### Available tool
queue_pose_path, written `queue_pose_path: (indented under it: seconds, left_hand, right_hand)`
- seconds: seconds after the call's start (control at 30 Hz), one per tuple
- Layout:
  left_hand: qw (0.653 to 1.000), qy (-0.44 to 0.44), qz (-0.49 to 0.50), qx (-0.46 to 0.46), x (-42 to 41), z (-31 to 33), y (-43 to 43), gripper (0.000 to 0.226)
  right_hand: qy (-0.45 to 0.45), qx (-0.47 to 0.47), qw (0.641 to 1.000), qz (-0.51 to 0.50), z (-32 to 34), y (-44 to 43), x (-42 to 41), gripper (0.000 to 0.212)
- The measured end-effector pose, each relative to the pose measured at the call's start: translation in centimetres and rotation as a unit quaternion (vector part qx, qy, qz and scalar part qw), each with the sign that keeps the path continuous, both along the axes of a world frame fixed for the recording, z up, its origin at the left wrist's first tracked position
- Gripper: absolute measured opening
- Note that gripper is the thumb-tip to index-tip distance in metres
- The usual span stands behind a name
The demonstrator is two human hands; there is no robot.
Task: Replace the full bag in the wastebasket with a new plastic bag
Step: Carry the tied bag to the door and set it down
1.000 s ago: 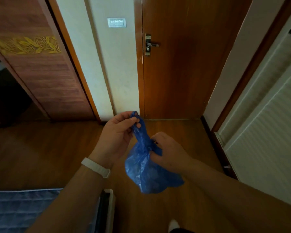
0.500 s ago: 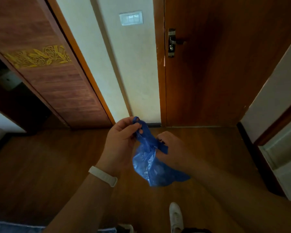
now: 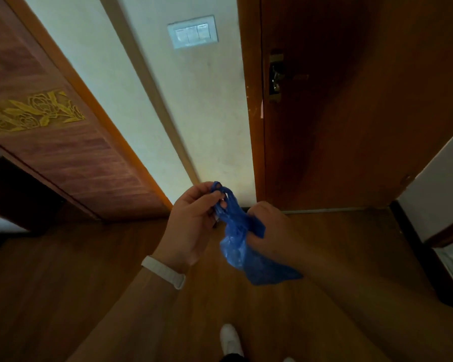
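I see a thin blue plastic bag [image 3: 242, 246], crinkled and faintly glossy. The floor [image 3: 63, 283] is smooth wood with a soft sheen. The door [image 3: 351, 113] is varnished reddish wood, its handle [image 3: 275, 77] shiny metal. The wall [image 3: 207, 113] looks matt, the switch plate [image 3: 192, 31] smooth white plastic. My wristband [image 3: 164, 271] looks matt white.

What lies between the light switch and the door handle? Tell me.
In the head view, bare cream wall and the door's wooden frame lie between the light switch and the door handle.
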State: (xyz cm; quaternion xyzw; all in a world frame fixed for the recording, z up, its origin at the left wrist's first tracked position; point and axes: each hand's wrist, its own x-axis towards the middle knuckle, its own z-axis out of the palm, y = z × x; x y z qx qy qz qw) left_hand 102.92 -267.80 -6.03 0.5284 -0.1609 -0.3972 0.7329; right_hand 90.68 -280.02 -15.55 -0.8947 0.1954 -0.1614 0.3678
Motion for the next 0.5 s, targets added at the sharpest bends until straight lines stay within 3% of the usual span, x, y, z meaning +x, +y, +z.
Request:
queue_pose_path:
  seconds: [0.33, 0.5]
  left_hand:
    - [0.998, -0.017, -0.049, 0.032, 15.6, -5.5, -8.9, 0.018]
    - [0.991, -0.078, -0.099, 0.055, 25.6, -8.4, -12.1, 0.020]
  right_hand:
    - [0.059, 0.024, 0.995, -0.083, -4.7, -6.2, 13.7, 0.022]
    - [0.098, 0.023, 0.991, -0.091, -5.2, -9.0, 21.3, 0.008]
